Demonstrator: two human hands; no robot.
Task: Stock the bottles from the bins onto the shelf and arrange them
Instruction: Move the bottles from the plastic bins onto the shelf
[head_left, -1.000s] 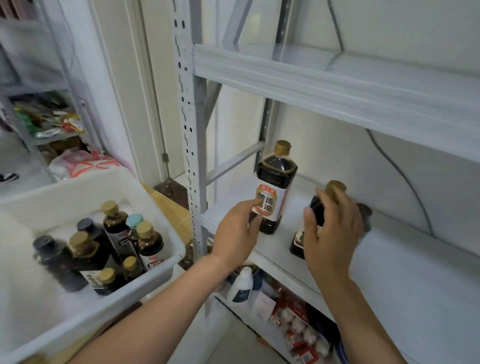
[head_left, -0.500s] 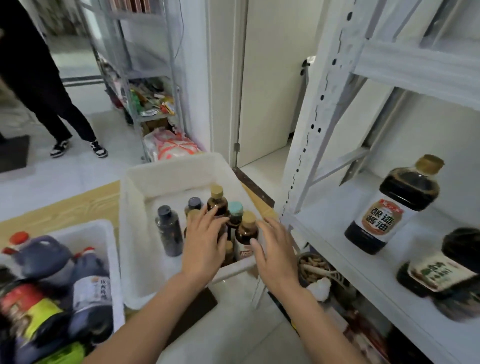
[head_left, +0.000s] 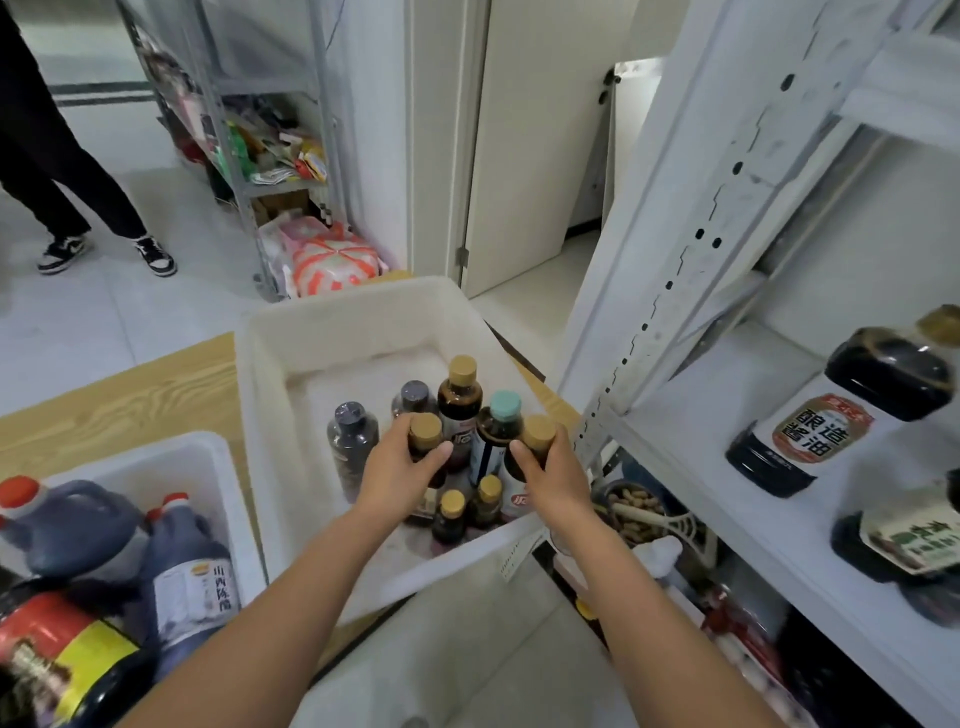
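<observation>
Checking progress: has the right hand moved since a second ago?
Yes: right hand crossed left past the shelf post, into the white bin, gripping a gold-capped bottle.

Left hand (head_left: 400, 480) covers the body and label of the gold-capped bottle (head_left: 425, 430) it grips; only cap and neck show. Right hand (head_left: 553, 480) hides the shoulder and right side of a second gold-capped bottle (head_left: 537, 432). Soy sauce bottle (head_left: 831, 431) on the shelf (head_left: 727, 374): cap blurred, clipped by the right edge. Dark bottle (head_left: 904, 540) nearer on the shelf: also clipped, label unreadable. Bystander's legs (head_left: 67, 171) cut off at top left. Red-and-yellow-labelled bottle (head_left: 62, 654) runs off the bottom-left corner.
</observation>
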